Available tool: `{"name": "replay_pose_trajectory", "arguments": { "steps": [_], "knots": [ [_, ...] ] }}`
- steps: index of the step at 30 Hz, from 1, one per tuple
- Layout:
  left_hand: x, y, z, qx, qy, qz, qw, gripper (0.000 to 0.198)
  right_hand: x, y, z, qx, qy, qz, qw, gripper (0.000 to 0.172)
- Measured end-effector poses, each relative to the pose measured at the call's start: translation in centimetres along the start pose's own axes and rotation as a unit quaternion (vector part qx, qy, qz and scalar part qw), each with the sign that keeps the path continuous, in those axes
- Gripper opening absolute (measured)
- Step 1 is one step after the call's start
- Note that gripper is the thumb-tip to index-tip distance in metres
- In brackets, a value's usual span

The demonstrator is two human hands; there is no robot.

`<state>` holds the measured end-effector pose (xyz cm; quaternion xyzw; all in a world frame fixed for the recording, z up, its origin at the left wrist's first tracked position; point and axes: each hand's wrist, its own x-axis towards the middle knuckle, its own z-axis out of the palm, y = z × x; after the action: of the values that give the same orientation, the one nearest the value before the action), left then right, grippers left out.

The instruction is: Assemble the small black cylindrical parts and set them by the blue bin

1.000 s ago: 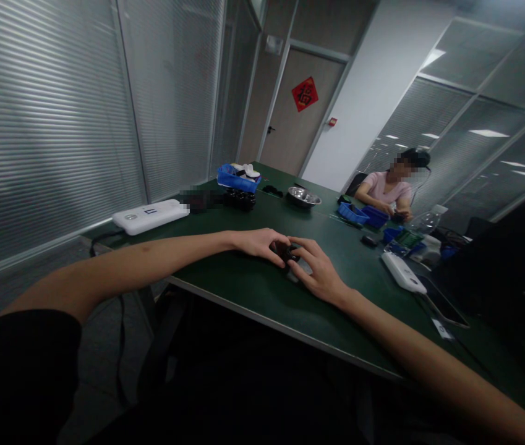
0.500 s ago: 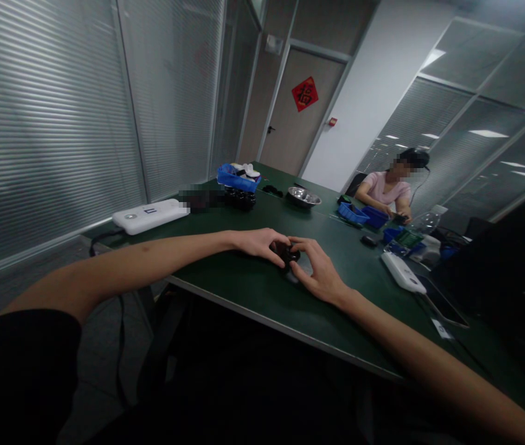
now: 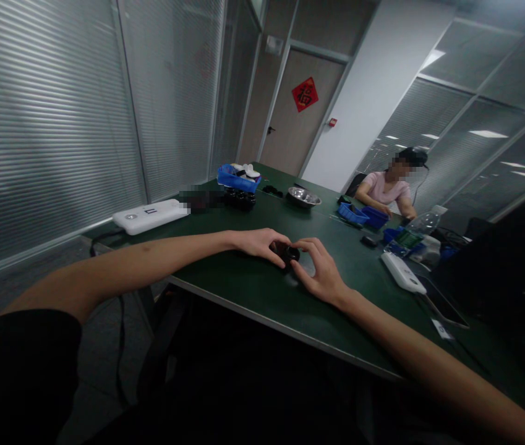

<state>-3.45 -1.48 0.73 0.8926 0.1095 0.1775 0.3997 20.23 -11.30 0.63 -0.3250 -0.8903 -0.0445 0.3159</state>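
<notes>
A small glossy black cylindrical object [image 3: 292, 254] with a round, ring-like end lies on its side low over the green table [image 3: 229, 275]. My left hand [image 3: 258, 243] curls around its left part, thumb below and fingers above, hiding much of it. From the right, my right hand [image 3: 318, 269] holds thumb and forefinger about the ringed end, one at its upper edge and one at its lower. Its other fingers are bent. What exactly the black piece is, I cannot make out.
Further back are a blue basket [image 3: 239, 179] of parts, several black pieces [image 3: 240, 198] and a steel bowl [image 3: 303, 197]. White power banks [image 3: 151, 217] lie left and right. A bottle [image 3: 417, 230], a phone [image 3: 443, 301] and blue trays [image 3: 353, 214] stand rightward, near a seated person [image 3: 389, 188].
My right thumb and fingers have shifted slightly and spread a little, showing more of the black object's round end. My left hand stays in place around it.
</notes>
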Motion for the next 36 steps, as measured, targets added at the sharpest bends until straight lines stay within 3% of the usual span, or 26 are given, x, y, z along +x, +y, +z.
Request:
{"name": "replay_pose_trajectory", "arguments": {
  "steps": [9, 16, 23, 36],
  "knots": [
    [-0.13, 0.51, -0.02, 0.002, -0.006, -0.009, 1.000, 0.050, 0.08, 0.21, 0.31, -0.013, 0.011, 0.025, 1.000, 0.031],
    [0.00, 0.11, 0.00, 0.009, -0.006, 0.002, 1.000, 0.050, 0.05, 0.01, 0.06, 0.005, -0.012, -0.008, 1.000, 0.034],
    [-0.03, 0.30, -0.04, 0.009, -0.001, 0.003, 1.000, 0.052, 0.08, 0.26, 0.37, -0.012, 0.010, 0.019, 1.000, 0.033],
    [-0.11, 0.36, -0.04, 0.008, -0.002, -0.001, 1.000, 0.049, 0.13, 0.06, 0.10, -0.003, -0.006, -0.006, 1.000, 0.036]
  ]
}}
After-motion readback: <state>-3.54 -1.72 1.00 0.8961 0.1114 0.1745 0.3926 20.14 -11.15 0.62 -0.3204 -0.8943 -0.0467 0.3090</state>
